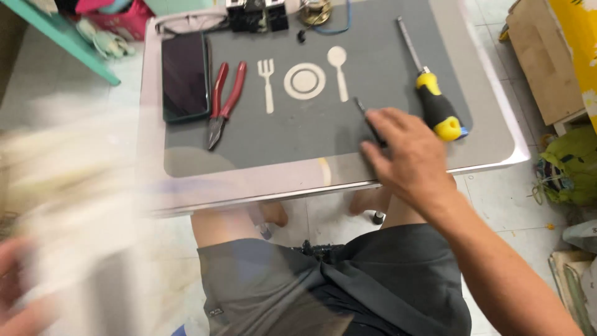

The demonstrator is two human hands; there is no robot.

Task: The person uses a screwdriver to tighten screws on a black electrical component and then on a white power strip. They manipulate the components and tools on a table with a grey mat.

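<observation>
Worktop (491,146): a small pale table under a grey mat (373,43) printed with a fork, plate and spoon outline.
Pale blurred object (68,205): a large smeared whitish shape at the left, too blurred to tell what it is.
Left hand (18,305): at the lower left corner beside the blur; whether it grips anything cannot be told.
Right hand (407,155): palm down on the mat's near right part, fingers closing around a thin dark tool (367,118) whose tip pokes out beyond the fingertips.
Phone (185,76): dark screen, at the mat's far left.
Screwdriver (432,93): yellow-and-black handle, just right of the right hand.
Pliers (224,102): red-handled, just beside the phone.
</observation>
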